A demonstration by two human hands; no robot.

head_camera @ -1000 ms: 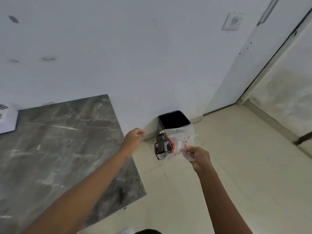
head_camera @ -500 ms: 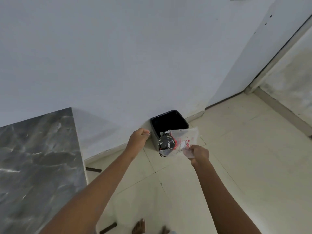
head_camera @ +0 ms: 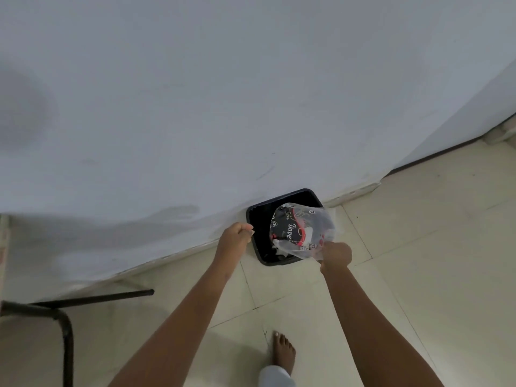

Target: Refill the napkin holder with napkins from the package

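Observation:
My right hand (head_camera: 336,255) pinches the lower corner of a crumpled clear plastic package (head_camera: 300,229) with black and red print. The package hangs directly over the open black bin (head_camera: 258,219) that stands on the floor against the white wall. My left hand (head_camera: 236,234) is closed into a loose fist beside the bin's left rim, with nothing visible in it. White crumpled paper shows inside the bin below the package. No napkin holder is in view.
Pale floor tiles (head_camera: 418,247) spread to the right and toward me. Black metal table legs (head_camera: 65,331) stand at the lower left. My bare foot (head_camera: 283,351) is on the floor below the bin. A door edge (head_camera: 497,107) runs along the right.
I have stepped closer to the bin and look further down; the marble table has left the view. The package moved from in front of the bin to over its opening.

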